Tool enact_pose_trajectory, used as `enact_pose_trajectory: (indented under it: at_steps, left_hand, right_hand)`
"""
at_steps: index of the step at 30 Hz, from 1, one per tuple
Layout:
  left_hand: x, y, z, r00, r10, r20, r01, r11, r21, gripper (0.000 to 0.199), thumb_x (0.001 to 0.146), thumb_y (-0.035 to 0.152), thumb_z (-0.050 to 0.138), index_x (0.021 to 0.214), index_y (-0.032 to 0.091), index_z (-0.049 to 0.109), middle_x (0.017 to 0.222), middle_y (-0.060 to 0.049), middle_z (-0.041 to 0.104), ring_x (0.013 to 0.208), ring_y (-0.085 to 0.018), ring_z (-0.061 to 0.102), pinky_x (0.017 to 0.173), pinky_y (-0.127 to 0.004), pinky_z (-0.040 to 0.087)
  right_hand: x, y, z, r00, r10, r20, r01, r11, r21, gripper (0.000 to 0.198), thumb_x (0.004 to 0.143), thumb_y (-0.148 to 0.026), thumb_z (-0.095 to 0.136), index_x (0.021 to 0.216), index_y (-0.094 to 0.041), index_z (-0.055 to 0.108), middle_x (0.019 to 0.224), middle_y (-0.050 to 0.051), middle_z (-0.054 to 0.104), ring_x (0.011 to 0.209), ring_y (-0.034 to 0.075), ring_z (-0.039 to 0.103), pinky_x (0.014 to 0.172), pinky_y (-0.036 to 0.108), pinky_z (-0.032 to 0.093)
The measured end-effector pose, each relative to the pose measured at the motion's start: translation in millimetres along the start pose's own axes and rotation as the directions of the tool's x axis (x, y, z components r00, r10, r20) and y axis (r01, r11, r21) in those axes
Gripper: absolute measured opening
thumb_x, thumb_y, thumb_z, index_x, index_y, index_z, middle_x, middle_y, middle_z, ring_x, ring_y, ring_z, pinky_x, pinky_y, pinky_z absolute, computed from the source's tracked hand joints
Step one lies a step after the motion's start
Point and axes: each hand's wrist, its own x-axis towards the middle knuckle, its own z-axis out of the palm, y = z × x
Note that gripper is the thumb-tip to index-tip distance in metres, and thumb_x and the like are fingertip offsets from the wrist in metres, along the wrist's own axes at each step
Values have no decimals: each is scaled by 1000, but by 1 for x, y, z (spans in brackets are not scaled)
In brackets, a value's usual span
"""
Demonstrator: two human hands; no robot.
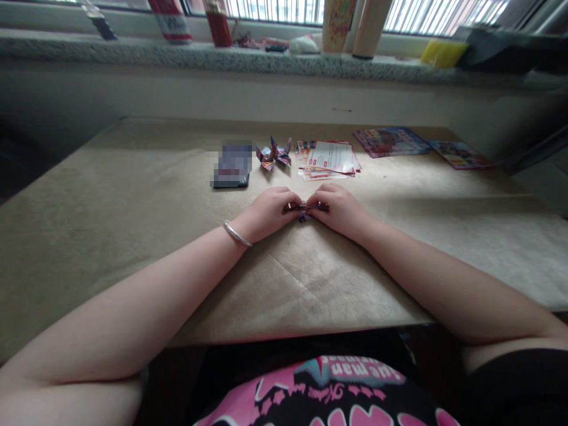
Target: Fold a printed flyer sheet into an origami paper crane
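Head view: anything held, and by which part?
Yes, a small folded paper: left hand pinches its left side, right hand its right.

Domestic interior, most probably a room in a home. A counter point(110, 201) draped in a tan covering adjoins a pale wall point(186, 92) beneath a window point(277, 10), beyond whose panes vertical bars point(444, 15) are visible. The speckled stone windowsill point(266, 64) bears household clutter: a patterned tumbler point(338, 26), a beige bottle point(371, 28), a red container point(219, 28) and a yellow block point(444, 53). Loose illustrated cards point(390, 142) indicate leisure use.
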Motion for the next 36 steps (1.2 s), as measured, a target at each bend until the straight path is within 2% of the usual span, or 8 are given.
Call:
enact_pose_trajectory:
  at_steps: [2,7,12,16,22,30,36]
  left_hand:
    - [0,0,1,1000,4,4,-4,999,44,14,90,26,65,95,16,72,89,-6,67,79,-15,60,74,-27,47]
    - [0,2,3,999,-45,-6,45,989,143,13,90,26,63,88,15,71,84,-5,65,75,-16,58,73,-28,46]
    - [-3,5,-2,999,-46,25,41,983,179,15,89,17,57,92,14,71,87,-7,66,79,-17,59,75,-28,47]
    - [-4,3,-3,998,-50,23,44,976,211,12,89,18,59,91,15,71,88,-7,67,83,-19,60,78,-30,48]
    - [-3,-1,-2,999,33,9,-34,959,283,13,90,20,59,87,17,71,89,-7,68,87,-20,60,81,-32,49]
    - [-3,4,-4,999,12,45,-27,936,352,20,94,24,55,89,16,73,92,-9,70,88,-22,61,80,-34,48]
    - [-3,-1,-4,1000,7,19,-12,957,291,18,91,25,57,91,18,74,89,-7,69,86,-20,60,79,-32,48]
  right_hand:
    - [0,-1,0,1000,-5,7,5,1000,-4,6,85,-19,67,89,-20,72,89,5,66,86,19,59,81,32,46]
    - [-1,-1,-1,994,93,55,-91,995,-38,6,84,-23,68,87,-20,73,85,5,65,79,17,58,74,30,44]
    - [-3,0,-4,996,58,61,-52,993,-107,9,87,-25,66,86,-19,73,89,7,67,84,19,59,78,31,44]
    - [-3,-3,-5,997,44,60,-34,988,-152,10,87,-25,64,85,-19,72,90,8,67,86,21,59,80,33,45]
    - [-1,-3,-3,997,-21,68,28,994,-104,10,88,-22,63,91,-19,72,93,7,68,91,21,60,85,34,45]
    - [0,-3,-3,998,-4,61,13,990,-140,10,88,-20,63,87,-18,73,91,8,69,89,21,60,84,33,46]
    - [-1,1,-2,998,38,57,-30,992,-123,10,88,-24,65,86,-19,73,90,7,68,86,20,60,81,32,45]
